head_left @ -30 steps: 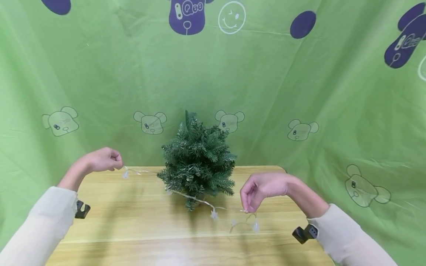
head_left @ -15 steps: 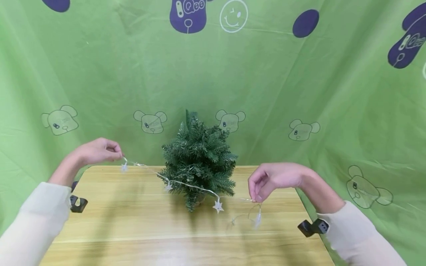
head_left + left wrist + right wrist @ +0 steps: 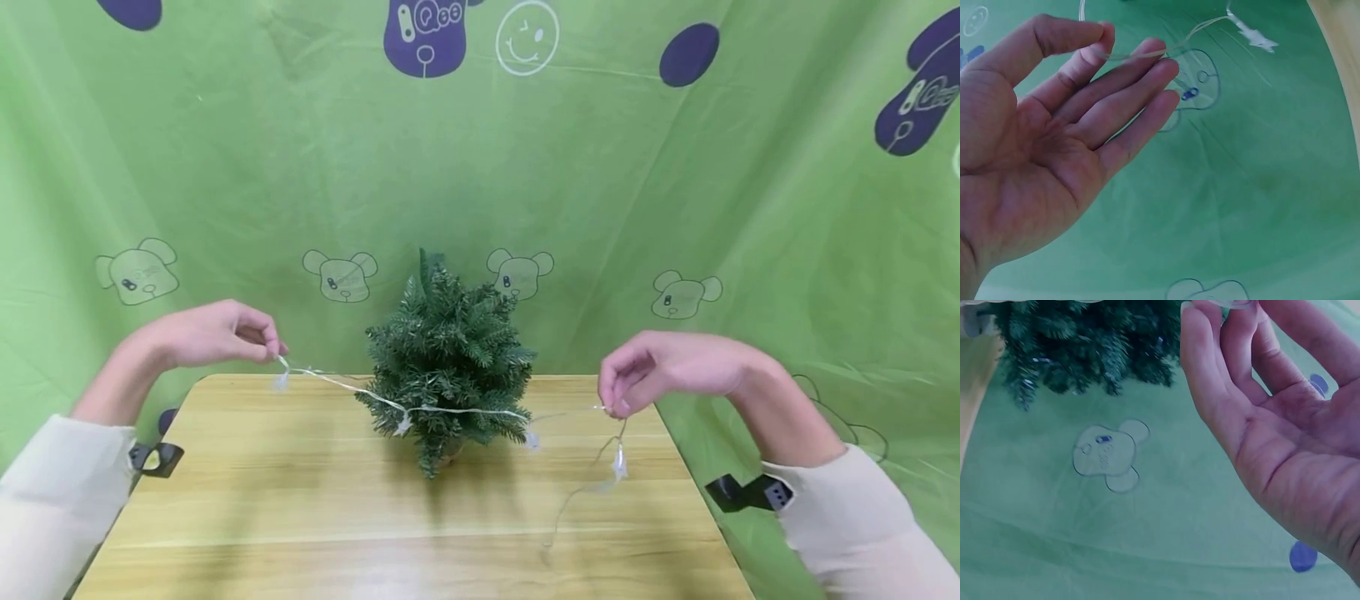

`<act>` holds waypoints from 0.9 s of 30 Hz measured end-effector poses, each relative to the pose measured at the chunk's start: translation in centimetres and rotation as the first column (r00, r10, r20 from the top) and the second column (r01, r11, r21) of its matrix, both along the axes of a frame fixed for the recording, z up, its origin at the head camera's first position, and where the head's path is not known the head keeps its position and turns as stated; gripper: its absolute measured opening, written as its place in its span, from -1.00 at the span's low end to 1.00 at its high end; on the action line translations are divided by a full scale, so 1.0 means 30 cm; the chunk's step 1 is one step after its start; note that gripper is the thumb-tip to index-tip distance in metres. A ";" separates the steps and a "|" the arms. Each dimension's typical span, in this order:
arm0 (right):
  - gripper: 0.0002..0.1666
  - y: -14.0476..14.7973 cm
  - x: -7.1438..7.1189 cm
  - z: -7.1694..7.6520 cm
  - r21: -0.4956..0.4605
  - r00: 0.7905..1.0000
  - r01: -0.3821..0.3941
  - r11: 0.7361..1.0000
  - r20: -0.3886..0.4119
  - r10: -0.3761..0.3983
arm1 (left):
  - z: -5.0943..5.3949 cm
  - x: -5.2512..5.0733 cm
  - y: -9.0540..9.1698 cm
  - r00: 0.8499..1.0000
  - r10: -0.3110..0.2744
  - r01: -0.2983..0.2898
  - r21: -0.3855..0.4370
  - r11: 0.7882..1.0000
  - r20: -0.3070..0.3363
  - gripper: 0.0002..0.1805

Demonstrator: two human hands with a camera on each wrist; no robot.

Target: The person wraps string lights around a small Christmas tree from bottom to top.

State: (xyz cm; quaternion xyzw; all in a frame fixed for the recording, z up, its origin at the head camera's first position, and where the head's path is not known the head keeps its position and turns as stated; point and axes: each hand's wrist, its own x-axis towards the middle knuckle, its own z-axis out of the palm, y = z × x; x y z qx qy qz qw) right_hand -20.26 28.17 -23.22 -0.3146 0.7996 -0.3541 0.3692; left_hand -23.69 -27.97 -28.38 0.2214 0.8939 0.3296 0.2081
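A clear string of star lights [image 3: 465, 410] stretches in front of the small green tree [image 3: 450, 358]. At its left end my left hand [image 3: 217, 333] pinches the wire between thumb and index finger; the left wrist view shows this hand [image 3: 1060, 125] with a star [image 3: 1257, 39] hanging beyond the fingertips. On the other side my right hand [image 3: 675, 367] pinches the wire, and a loose tail with a star [image 3: 619, 461] dangles below it. In the right wrist view the right hand [image 3: 1285, 419] is beside the tree [image 3: 1085, 344], its fingertips cut by the top edge.
The tree stands on a wooden table [image 3: 360, 533], near the back edge. A green cloth [image 3: 600, 167] with bear prints hangs behind and at both sides. A thin dark cable [image 3: 847, 421] lies on the cloth at the right, behind the right forearm.
Both hands have risen and moved apart, the right hand farther to the right. The string between them has lifted and straightened across the tree's lower front.
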 end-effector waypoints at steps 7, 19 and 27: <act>-0.88 0.071 -0.002 0.042 -0.043 0.995 0.073 0.996 -0.060 -0.076 | 0.045 0.036 0.031 0.997 -0.073 0.072 0.026 0.997 0.014 -0.92; -0.83 0.146 0.023 0.076 -0.110 0.964 0.226 0.968 -0.116 -0.238 | 0.107 0.104 0.118 0.989 -0.149 0.149 0.011 0.989 -0.005 -0.94; -0.78 0.196 0.016 0.075 -0.162 0.938 0.326 0.931 -0.066 -0.340 | 0.113 0.172 0.210 0.965 -0.254 0.252 -0.035 0.967 -0.073 -0.93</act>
